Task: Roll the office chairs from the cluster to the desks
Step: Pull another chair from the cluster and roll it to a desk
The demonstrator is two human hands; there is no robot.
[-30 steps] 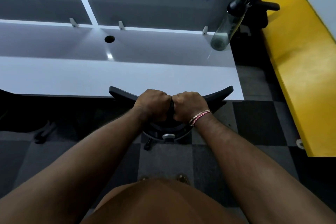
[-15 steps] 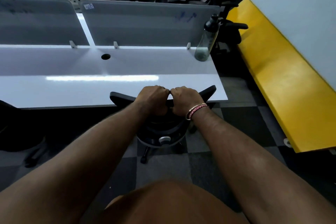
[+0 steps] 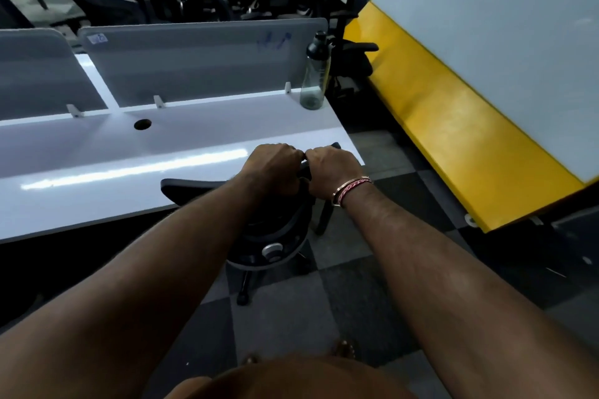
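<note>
Our left hand (image 3: 274, 168) and right hand (image 3: 330, 168) grip chair (image 3: 259, 230) backrest top; hard shove risks ramming desk (image 3: 97, 168), toppling bottle (image 3: 313, 74).

- Both arms are bare all the way up, no sleeves showing anywhere in the head view.
- Left hand (image 3: 272, 168) has nothing on it: no ring, no watch, no band.
- Right hand (image 3: 334, 172) is bare too, but the wrist behind it has a thin metal bangle (image 3: 351, 183), coppery looking.
- Right against the bangle sits a red-and-white braided thread band (image 3: 353, 188).
- Bottom edge of the view shows a brownish-orange garment (image 3: 291, 379) on the torso.
</note>
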